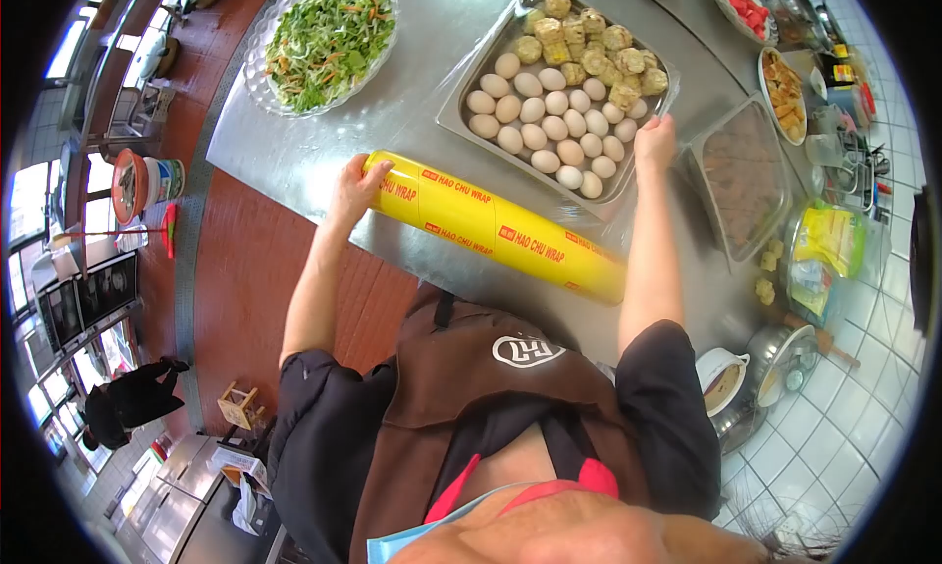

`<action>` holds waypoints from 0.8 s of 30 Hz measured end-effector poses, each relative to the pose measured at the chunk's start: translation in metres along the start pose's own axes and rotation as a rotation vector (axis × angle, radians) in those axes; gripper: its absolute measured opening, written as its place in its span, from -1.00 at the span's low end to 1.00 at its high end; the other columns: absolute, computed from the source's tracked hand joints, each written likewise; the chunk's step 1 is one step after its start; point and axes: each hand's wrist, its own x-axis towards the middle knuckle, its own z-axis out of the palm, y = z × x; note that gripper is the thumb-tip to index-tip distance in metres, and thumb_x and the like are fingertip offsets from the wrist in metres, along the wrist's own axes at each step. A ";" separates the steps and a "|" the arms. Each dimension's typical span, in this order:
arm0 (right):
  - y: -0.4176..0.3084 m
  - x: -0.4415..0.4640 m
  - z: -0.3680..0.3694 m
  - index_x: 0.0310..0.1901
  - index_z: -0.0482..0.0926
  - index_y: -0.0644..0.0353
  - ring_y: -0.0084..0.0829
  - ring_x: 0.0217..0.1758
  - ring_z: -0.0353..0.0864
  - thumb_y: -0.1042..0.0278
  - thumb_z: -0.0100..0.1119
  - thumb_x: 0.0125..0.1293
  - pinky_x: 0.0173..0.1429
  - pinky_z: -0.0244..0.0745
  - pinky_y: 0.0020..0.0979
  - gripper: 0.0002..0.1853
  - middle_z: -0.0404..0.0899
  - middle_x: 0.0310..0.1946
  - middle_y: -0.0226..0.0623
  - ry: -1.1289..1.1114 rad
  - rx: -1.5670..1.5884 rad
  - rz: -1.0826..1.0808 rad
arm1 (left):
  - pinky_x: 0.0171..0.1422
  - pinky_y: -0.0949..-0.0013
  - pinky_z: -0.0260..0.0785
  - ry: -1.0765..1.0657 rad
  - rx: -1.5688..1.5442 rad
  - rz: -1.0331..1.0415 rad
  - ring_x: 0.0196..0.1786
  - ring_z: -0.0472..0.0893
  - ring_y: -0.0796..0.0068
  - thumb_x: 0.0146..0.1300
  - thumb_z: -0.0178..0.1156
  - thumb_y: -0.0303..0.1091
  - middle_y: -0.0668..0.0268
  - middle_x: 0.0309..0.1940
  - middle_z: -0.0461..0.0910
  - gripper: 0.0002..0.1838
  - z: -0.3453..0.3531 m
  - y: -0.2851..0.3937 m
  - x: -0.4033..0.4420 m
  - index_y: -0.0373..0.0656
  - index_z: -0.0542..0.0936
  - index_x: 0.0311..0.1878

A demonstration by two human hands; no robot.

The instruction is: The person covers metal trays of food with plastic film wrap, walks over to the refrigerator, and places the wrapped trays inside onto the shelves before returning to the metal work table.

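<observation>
While the left hand [359, 185] grips the left end of a yellow wrap roll [491, 222] at about 10 o'clock, thumb on top, the right hand [654, 144] is closed up at 2 o'clock, right at the tray's [530, 175] near corner. Can't really tell if it's pinching film, the rim or both. The roll lies slantwise from 10 to 3 o'clock, red HAO CHU WRAP printed on it, far end next to the right forearm. Up at 1 o'clock on the worktop [429, 73], that tray holds eggs [554, 128] plus corn chunks [596, 61] on the far side. Salad's [329, 46] at 11. Another tray [738, 252] sits between 2 and 3, contents too murky to name.
</observation>
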 end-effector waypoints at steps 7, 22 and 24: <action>-0.008 -0.002 0.001 -0.13 0.48 0.27 0.08 -0.15 0.53 0.26 -0.06 0.24 -0.06 0.41 -0.06 -0.72 0.56 -0.25 0.09 0.059 0.008 -0.008 | -0.18 0.18 0.45 -0.152 0.395 -0.201 -0.29 0.64 0.10 0.07 0.18 0.17 -0.12 -0.36 0.60 -0.33 -0.002 0.017 0.001 -0.43 0.55 -0.24; -0.240 -0.169 0.028 -0.36 0.68 -0.02 -0.27 -0.12 0.57 -0.03 0.02 0.17 0.41 -0.16 0.05 -0.67 0.65 -0.37 -0.33 -0.781 -0.017 -1.270 | 0.02 0.37 0.37 -0.314 0.021 -0.002 -0.01 0.49 0.38 0.24 0.14 -0.27 0.08 0.10 0.42 -0.58 0.002 -0.010 0.013 -0.35 0.47 0.08; -0.237 -0.161 0.026 -0.37 0.67 -0.03 -0.29 -0.16 0.59 -0.02 0.04 0.16 0.40 -0.10 0.01 -0.69 0.65 -0.39 -0.32 -0.819 0.038 -1.242 | -0.05 0.47 0.37 -0.330 -0.171 -0.055 -0.16 0.51 0.55 0.26 0.11 -0.37 0.27 -0.17 0.57 -0.73 0.005 0.014 0.001 -0.33 0.54 -0.05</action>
